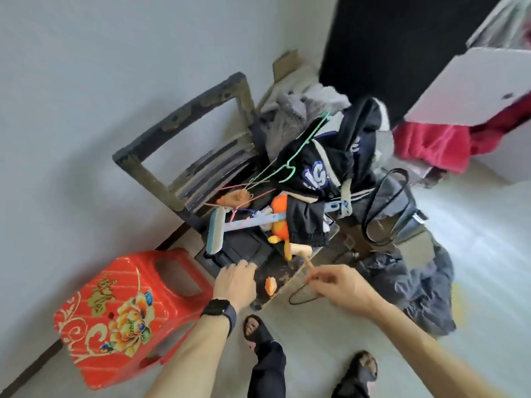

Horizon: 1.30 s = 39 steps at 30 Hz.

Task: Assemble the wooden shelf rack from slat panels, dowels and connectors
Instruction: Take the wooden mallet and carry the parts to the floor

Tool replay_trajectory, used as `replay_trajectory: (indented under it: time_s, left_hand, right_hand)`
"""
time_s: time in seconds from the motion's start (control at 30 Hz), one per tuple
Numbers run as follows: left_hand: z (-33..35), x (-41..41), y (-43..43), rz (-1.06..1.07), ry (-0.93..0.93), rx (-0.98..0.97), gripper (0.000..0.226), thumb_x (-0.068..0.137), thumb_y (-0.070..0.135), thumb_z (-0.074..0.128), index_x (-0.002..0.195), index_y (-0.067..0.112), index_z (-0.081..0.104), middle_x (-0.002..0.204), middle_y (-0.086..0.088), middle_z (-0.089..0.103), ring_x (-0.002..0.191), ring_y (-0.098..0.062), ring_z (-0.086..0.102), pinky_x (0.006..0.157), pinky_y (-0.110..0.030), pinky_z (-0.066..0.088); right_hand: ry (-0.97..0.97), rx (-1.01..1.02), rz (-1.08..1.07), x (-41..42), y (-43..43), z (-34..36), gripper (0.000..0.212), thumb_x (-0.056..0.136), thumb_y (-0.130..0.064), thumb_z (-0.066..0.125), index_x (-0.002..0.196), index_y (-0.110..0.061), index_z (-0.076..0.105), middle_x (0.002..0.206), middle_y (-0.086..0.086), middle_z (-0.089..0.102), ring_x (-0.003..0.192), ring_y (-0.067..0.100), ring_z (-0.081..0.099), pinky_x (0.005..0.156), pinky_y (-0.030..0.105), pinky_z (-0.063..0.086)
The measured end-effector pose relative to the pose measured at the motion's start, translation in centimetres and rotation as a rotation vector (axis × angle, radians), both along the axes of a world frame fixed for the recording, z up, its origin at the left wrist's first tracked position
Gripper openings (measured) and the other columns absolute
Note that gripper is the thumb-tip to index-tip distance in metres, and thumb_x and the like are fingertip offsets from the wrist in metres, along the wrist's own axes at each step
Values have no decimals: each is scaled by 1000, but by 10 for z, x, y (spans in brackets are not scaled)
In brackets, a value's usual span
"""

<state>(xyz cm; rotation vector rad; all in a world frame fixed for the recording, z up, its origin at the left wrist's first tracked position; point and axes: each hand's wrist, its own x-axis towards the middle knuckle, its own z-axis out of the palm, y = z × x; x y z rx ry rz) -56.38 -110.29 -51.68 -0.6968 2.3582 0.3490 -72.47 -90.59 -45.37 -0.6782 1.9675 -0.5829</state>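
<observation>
A small wooden mallet [301,250] hangs over the front of a dark wooden chair [184,156]. Its pale head points left and its thin handle runs down into my right hand [334,284], which pinches the handle's end. My left hand [236,278], with a black watch on its wrist, rests its fingertips on a flat black case [244,248] lying on the chair seat. Slat panels, dowels and connectors are not in sight. The picture is blurred by motion.
The seat is piled with dark clothes [321,173], wire hangers [275,170], a blue brush [218,235] and an orange plush toy [280,222]. A red plastic stool [120,311] stands at the left. To the right are a black bag [393,208], grey cloth on the floor and a white board [471,87].
</observation>
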Motion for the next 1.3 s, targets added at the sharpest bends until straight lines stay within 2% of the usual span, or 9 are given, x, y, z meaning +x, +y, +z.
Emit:
replay_trajectory:
  time_s: [0.13,0.27,0.47,0.57,0.73,0.83,1.03,1.2,1.3]
  left_hand:
    - [96,-103,56,-160,216,-18,38,99,21,41,135,25,55,130,-4,60,119,-30,59,93,-42,47]
    - [184,-212,170,-297,461,32,38,100,26,44,136,27,56,130,-5,62,117,-29,60,94,-41,49]
    - [269,-316,424,-502,641,156,39,97,26,48,135,27,59,130,-3,64,117,-27,61,100,-42,46]
    - [293,-339,534,-624,655,214,39,96,26,48,134,28,59,130,-1,64,116,-25,61,101,-42,46]
    - [323,-391,672,-803,651,188,41,97,28,48,137,32,56,135,0,60,119,-25,60,102,-39,44]
    - [341,-435,744,-879,712,188,39,98,30,47,136,33,55,135,1,59,117,-25,60,99,-38,46]
    - [372,-542,892,-952,838,231,43,96,28,47,138,34,54,132,1,60,117,-26,59,99,-38,46]
    - [381,-628,1007,-969,862,305,40,95,28,48,134,36,56,129,4,61,115,-25,60,98,-37,46]
    - [389,-674,1070,-987,849,316,39,96,29,48,133,37,57,130,4,61,114,-25,60,97,-36,46]
  right_hand:
    - [143,-125,-325,-65,109,100,12,95,-44,63,92,-51,71,80,-21,72,64,3,65,57,16,50]
    - [387,-276,-674,-97,244,167,16,94,-37,66,84,-49,71,73,-21,69,61,-1,62,52,11,43]
    - [677,-349,-1063,-81,467,199,14,93,-25,70,94,-38,75,74,-15,69,46,3,54,48,11,36]
    - [784,-281,-1192,-68,562,206,15,93,-20,72,96,-34,75,76,-17,69,55,-3,56,54,7,36]
    - [894,-200,-1294,-80,693,222,17,90,-15,75,96,-31,77,76,-32,65,66,-14,57,62,1,36]
    - [978,-155,-1329,-114,763,238,15,91,-17,73,99,-28,78,85,-21,73,72,-15,58,64,-1,37]
    - [1072,-79,-1276,-216,903,271,16,99,-29,62,109,-31,75,95,-14,76,80,9,70,73,29,57]
    - [1139,-48,-1297,-293,1016,286,13,97,-28,65,104,-32,74,88,-22,71,76,-10,63,67,4,45]
    - [1109,17,-1319,-322,1079,296,12,97,-30,65,104,-33,74,89,-22,72,76,-15,60,65,2,42]
